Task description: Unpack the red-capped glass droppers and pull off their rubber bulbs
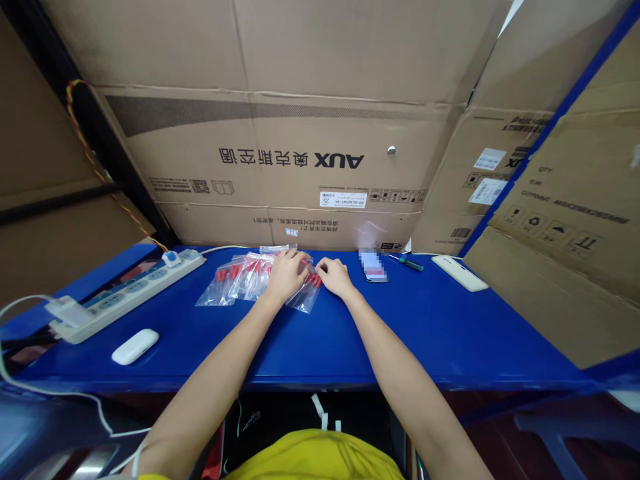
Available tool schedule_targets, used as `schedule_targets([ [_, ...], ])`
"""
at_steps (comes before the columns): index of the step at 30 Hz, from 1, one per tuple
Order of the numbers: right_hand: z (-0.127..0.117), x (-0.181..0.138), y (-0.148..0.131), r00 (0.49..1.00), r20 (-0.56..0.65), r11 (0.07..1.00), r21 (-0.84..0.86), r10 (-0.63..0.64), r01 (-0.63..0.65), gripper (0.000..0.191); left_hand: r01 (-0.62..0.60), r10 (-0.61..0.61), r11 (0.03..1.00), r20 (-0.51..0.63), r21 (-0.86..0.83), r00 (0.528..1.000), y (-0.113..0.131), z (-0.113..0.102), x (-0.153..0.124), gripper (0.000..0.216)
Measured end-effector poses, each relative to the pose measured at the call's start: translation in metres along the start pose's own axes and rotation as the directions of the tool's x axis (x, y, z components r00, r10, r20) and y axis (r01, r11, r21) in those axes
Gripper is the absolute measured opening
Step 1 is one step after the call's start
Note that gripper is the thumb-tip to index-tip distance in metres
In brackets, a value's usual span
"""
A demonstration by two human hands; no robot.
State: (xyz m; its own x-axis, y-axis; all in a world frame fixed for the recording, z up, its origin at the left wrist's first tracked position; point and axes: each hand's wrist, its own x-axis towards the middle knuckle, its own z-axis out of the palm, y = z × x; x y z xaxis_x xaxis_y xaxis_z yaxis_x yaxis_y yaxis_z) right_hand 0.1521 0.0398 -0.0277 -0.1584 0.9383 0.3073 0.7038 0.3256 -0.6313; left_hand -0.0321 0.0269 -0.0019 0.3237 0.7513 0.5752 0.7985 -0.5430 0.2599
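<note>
Several clear plastic bags holding small red parts (240,275) lie in a row on the blue tabletop (310,340), near its back edge. My left hand (286,273) rests on top of the rightmost bag (306,297), fingers curled and pressing down on it. My right hand (334,276) touches the same bag at its right end, fingers bent in a pinch on the bag's edge. Both forearms reach in from the bottom of the view.
A white power strip (125,293) with a plugged cable lies at the left, a white oval case (135,347) in front of it. Right of my hands are a phone (374,267), a green-handled screwdriver (411,264) and a white flat device (460,273). Cardboard boxes (300,167) wall the back and right.
</note>
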Motion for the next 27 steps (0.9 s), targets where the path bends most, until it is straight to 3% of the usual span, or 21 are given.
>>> schedule_targets([
  [6, -0.011, -0.01, -0.003, 0.989, -0.146, 0.918, 0.389, -0.023, 0.079, 0.03, -0.003, -0.023, 0.992, -0.207, -0.124, 0.978, 0.009, -0.006, 0.0, 0.031],
  [12, -0.024, -0.01, 0.0, 0.931, -0.336, 0.827, 0.558, 0.142, 0.075, 0.027, 0.006, -0.079, 0.975, -0.321, -0.224, 0.944, 0.027, -0.013, -0.002, 0.036],
  [16, -0.021, -0.01, 0.001, 0.871, -0.437, 0.83, 0.554, 0.223, 0.065, 0.028, 0.035, -0.092, 0.984, -0.328, -0.174, 0.94, 0.028, -0.012, -0.002, 0.025],
  [19, -0.014, -0.014, -0.002, 0.835, -0.472, 0.841, 0.54, 0.282, 0.021, 0.032, 0.07, -0.115, 0.983, -0.264, -0.171, 0.958, 0.028, -0.013, -0.001, 0.017],
  [25, -0.001, -0.019, -0.016, 0.906, -0.333, 0.721, 0.692, 0.262, 0.046, 0.04, 0.053, -0.08, 0.971, -0.11, -0.232, 0.991, 0.035, -0.014, -0.001, 0.025],
  [27, -0.003, -0.022, -0.022, 0.911, -0.342, 0.715, 0.694, 0.228, 0.082, 0.038, 0.052, -0.076, 0.959, -0.076, -0.278, 0.994, 0.038, -0.013, -0.002, 0.026],
])
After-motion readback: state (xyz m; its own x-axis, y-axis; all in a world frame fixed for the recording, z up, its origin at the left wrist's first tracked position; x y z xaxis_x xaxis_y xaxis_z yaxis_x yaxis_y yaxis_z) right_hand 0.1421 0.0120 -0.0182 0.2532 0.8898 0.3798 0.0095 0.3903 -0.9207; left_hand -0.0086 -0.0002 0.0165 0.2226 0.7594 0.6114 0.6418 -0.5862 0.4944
